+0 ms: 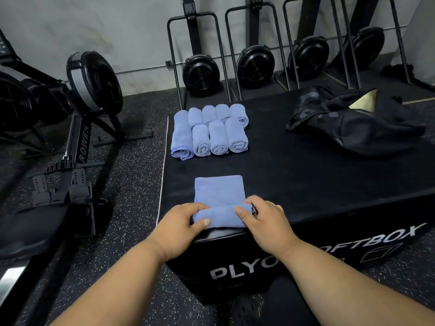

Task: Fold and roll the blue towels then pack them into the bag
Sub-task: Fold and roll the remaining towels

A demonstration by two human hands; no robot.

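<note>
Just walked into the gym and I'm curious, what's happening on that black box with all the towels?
A person is rolling a folded blue towel at the near edge of a black plyo box. The left hand and right hand each grip an end of the started roll. A batch of finished towel rolls lies farther back in two rows. The black bag lies slumped at the box's far right corner, apart from the rolls.

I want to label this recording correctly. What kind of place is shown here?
Most likely a gym. A rowing machine marked "ROWER" stands on speckled rubber flooring, more fan-wheel machines stand stored upright along the wall, and the towels lie on a black plyo soft box.
</note>
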